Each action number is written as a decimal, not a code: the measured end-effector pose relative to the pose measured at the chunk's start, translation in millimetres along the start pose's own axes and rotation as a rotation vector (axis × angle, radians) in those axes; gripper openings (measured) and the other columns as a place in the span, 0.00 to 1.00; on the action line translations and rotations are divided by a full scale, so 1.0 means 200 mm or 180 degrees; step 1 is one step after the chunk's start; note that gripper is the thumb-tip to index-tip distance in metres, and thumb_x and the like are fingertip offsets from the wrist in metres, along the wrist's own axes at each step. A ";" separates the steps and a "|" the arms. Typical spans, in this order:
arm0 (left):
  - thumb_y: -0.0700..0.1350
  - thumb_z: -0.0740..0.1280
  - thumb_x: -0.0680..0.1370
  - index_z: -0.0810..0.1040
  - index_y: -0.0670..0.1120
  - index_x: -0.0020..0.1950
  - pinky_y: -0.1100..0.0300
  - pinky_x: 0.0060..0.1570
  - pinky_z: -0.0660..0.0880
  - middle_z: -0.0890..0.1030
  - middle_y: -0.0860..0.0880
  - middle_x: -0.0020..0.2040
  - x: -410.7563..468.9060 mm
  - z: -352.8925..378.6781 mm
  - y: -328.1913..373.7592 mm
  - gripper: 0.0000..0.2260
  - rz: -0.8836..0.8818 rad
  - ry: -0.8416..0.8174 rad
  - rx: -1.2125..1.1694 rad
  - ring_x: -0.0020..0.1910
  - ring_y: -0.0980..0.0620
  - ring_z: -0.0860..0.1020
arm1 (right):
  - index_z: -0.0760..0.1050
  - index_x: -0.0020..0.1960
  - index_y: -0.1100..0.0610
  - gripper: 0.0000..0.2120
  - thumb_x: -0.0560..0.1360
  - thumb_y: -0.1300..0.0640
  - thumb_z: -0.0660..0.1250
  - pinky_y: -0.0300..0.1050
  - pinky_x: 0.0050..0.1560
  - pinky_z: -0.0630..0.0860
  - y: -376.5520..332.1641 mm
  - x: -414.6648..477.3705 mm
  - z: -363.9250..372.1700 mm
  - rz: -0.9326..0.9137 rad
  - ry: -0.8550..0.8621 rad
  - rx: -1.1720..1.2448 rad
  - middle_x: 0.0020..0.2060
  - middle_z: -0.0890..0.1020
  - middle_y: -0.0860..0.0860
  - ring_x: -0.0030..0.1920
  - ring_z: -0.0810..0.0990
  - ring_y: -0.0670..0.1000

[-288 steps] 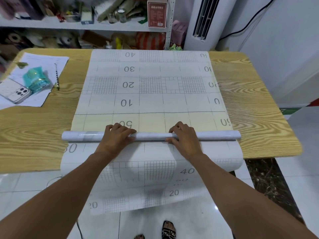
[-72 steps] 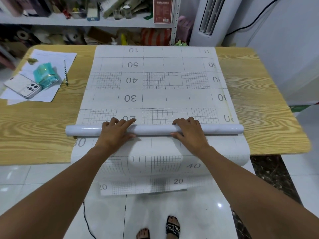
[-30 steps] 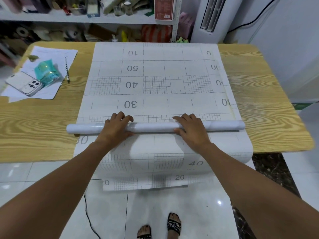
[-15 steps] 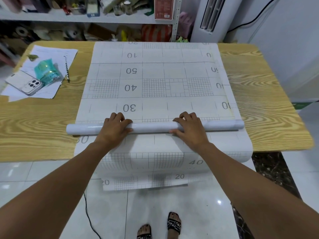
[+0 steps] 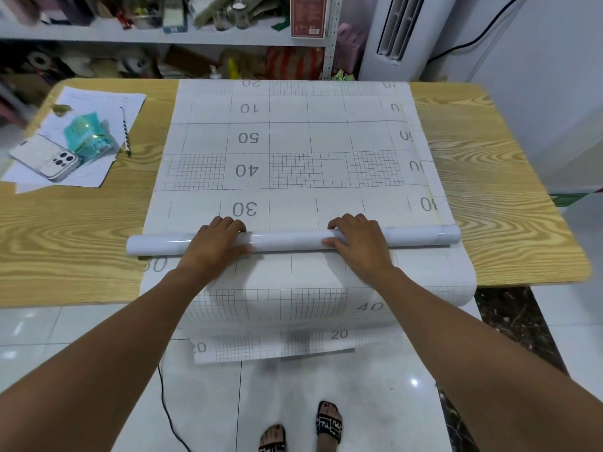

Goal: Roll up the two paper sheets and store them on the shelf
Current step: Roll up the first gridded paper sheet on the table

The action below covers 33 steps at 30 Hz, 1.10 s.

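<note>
From the head camera, the paper roll [image 5: 293,239] lies crosswise on the wooden counter [image 5: 65,243], near its front edge. The left hand [image 5: 215,243] and the right hand [image 5: 359,243] each curl over the roll, fingers draped across its top and thumbs tucked on the near side, gripping the tube but not clenched into fists. The hands sit apart, either side of the roll's middle, likely so the tube turns evenly and does not cone toward one end.

Beyond the roll, a gridded paper sheet [image 5: 293,141] with printed numbers lies flat and reaches the counter's far edge. On the near side of the roll, more gridded paper [image 5: 277,308] hangs over the counter's front edge toward the floor; whether this is the second sheet or a fold I cannot tell.

Left of the flat sheet and well clear of the roll rest a phone [image 5: 45,161], a teal packet [image 5: 88,138] and a striped pencil [image 5: 125,132] on loose papers. The cluttered shelf [image 5: 146,34] stands behind the counter; finding a free slot there may prove awkward.
</note>
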<state>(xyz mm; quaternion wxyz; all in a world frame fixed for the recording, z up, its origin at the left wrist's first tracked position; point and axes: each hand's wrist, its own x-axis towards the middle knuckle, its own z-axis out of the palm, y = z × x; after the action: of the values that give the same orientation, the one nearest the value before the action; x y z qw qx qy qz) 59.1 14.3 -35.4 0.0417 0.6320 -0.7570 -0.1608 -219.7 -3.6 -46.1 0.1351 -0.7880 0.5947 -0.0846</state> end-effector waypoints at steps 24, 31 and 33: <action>0.48 0.57 0.80 0.71 0.45 0.63 0.51 0.55 0.64 0.76 0.44 0.57 0.04 -0.01 0.01 0.14 0.0068 0.0042 0.0428 0.57 0.43 0.70 | 0.72 0.53 0.58 0.18 0.71 0.47 0.70 0.48 0.53 0.68 -0.02 -0.01 0.01 -0.0156 0.0189 0.0079 0.51 0.74 0.52 0.45 0.74 0.53; 0.51 0.69 0.73 0.76 0.41 0.60 0.46 0.50 0.68 0.74 0.39 0.57 0.02 0.00 0.00 0.20 0.0273 0.0121 0.0491 0.54 0.38 0.70 | 0.74 0.57 0.57 0.17 0.75 0.46 0.64 0.48 0.55 0.67 -0.01 0.00 0.02 -0.0121 0.0111 -0.0111 0.55 0.74 0.50 0.51 0.73 0.53; 0.51 0.70 0.72 0.75 0.42 0.62 0.47 0.51 0.67 0.73 0.40 0.57 0.03 0.00 -0.01 0.22 0.0229 0.0009 0.0501 0.55 0.40 0.69 | 0.74 0.58 0.57 0.17 0.76 0.46 0.62 0.47 0.55 0.66 -0.01 0.01 0.02 -0.0100 0.0095 -0.0215 0.56 0.73 0.50 0.54 0.70 0.53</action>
<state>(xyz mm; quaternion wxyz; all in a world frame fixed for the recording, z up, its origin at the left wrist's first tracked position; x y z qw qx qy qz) 59.3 8.5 -36.3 -0.0013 0.6059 -0.7894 -0.0983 -216.6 -4.0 -49.1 0.0981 -0.8000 0.5867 -0.0783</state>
